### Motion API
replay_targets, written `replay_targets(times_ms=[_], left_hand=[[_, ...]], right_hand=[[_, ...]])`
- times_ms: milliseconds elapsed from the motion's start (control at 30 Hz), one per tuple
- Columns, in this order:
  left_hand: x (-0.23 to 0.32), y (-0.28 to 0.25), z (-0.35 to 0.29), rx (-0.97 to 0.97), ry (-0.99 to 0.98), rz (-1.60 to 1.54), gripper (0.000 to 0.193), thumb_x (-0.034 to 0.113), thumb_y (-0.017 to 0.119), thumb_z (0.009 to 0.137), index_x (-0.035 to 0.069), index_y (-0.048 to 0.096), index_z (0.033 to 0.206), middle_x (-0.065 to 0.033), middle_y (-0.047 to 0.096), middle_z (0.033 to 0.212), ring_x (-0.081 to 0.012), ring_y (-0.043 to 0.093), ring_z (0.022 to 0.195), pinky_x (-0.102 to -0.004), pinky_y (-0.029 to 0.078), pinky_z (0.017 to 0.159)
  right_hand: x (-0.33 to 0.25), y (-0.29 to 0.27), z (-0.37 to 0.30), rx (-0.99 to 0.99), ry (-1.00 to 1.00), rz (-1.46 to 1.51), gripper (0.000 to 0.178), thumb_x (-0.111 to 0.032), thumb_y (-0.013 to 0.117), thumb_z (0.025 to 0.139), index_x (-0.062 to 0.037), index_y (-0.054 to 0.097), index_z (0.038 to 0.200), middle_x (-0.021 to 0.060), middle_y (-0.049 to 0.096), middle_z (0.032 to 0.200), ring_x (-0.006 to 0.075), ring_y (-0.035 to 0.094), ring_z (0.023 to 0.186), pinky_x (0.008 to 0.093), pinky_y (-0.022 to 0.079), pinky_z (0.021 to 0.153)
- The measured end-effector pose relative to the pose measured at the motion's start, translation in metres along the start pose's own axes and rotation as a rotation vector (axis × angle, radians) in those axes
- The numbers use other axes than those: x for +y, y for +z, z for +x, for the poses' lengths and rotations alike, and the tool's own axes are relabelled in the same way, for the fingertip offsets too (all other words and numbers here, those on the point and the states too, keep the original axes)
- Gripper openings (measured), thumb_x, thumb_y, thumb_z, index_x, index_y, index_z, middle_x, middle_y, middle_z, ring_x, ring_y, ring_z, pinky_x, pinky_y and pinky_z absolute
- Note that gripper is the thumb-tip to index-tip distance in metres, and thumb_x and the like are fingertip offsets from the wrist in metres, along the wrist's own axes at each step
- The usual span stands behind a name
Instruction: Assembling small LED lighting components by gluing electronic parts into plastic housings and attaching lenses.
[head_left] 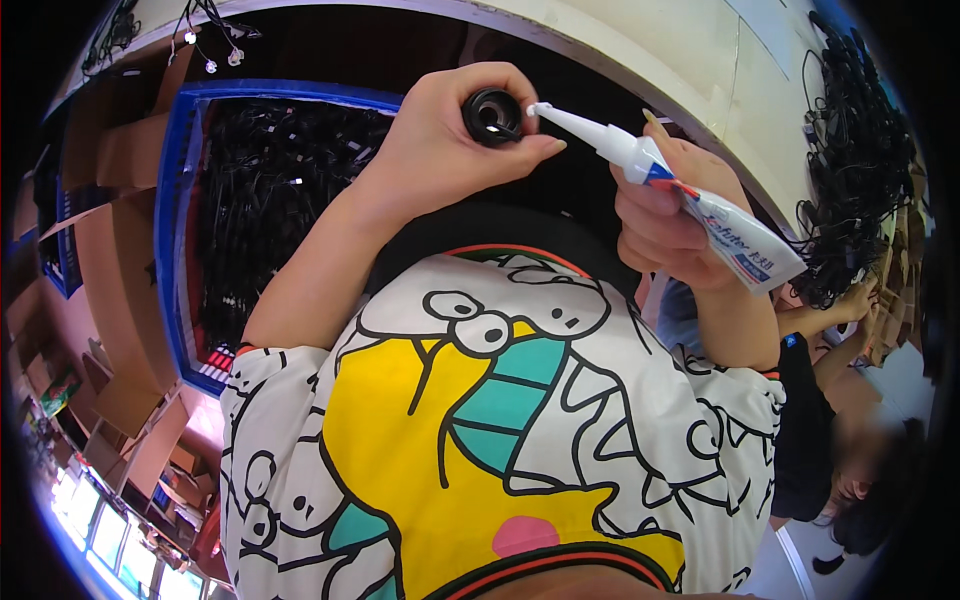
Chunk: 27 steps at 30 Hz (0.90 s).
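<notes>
At left we have a blue crate of black cables. Before the counter's near edge, our left hand grips a round black part, open end toward us. A white bead clings to the nozzle just beside it; a sideways slip could smear that hand. Our right hand grips the tube; squeezing too hard could flood the part.

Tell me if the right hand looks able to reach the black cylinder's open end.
Probably yes: the right hand holds a white tube, nozzle close by, and the left hand holds the black cylinder with its open end uncovered.
</notes>
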<state>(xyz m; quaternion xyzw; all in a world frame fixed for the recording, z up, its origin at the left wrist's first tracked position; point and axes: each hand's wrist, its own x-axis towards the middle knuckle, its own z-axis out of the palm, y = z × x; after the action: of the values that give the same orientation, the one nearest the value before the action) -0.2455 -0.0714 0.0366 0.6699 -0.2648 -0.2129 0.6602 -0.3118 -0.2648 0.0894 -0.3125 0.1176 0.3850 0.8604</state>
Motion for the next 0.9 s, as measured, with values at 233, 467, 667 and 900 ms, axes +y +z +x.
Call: replay_targets(times_ms=[233, 467, 667, 900], left_hand=[[-0.003, -0.002, 0.000, -0.053, 0.038, 0.126, 0.019, 0.000, 0.062, 0.064, 0.003, 0.060, 0.082, -0.0007, 0.059, 0.073, -0.0059, 0.053, 0.067, -0.0186, 0.041, 0.061], [-0.001, -0.002, -0.001, -0.063, 0.033, 0.169, 0.021, -0.002, 0.062, 0.060, 0.003, 0.060, 0.080, -0.0008, 0.059, 0.072, -0.0060, 0.053, 0.067, -0.0190, 0.042, 0.062], [-0.006, -0.002, 0.000, -0.052, 0.026, 0.191, 0.022, -0.002, 0.063, 0.060, 0.002, 0.059, 0.081, -0.0014, 0.059, 0.073, -0.0072, 0.054, 0.068, -0.0192, 0.043, 0.064], [-0.001, 0.005, 0.001, -0.021, 0.032, 0.218, 0.021, -0.002, 0.063, 0.060, 0.002, 0.059, 0.080, -0.0011, 0.058, 0.072, -0.0070, 0.053, 0.067, -0.0194, 0.042, 0.062]], right_hand=[[0.004, 0.001, 0.010, 0.081, 0.060, -0.026, 0.039, -0.030, 0.031, 0.094, -0.0069, 0.042, 0.064, -0.0001, 0.039, 0.042, 0.0071, 0.028, 0.029, 0.0236, 0.021, 0.031], [0.005, 0.005, 0.013, 0.202, 0.037, -0.118, 0.030, -0.030, 0.052, 0.087, -0.0021, 0.055, 0.074, -0.0019, 0.044, 0.049, 0.0042, 0.035, 0.037, 0.0188, 0.025, 0.034], [-0.005, 0.029, 0.010, 0.312, -0.168, -1.099, 0.025, -0.022, 0.052, 0.086, -0.0008, 0.057, 0.073, -0.0005, 0.051, 0.058, 0.0009, 0.044, 0.051, 0.0158, 0.031, 0.043], [-0.021, 0.026, 0.007, 0.430, 0.008, -0.846, 0.029, -0.032, 0.061, 0.079, -0.0030, 0.063, 0.077, 0.0010, 0.058, 0.061, 0.0030, 0.049, 0.047, 0.0175, 0.038, 0.042]])
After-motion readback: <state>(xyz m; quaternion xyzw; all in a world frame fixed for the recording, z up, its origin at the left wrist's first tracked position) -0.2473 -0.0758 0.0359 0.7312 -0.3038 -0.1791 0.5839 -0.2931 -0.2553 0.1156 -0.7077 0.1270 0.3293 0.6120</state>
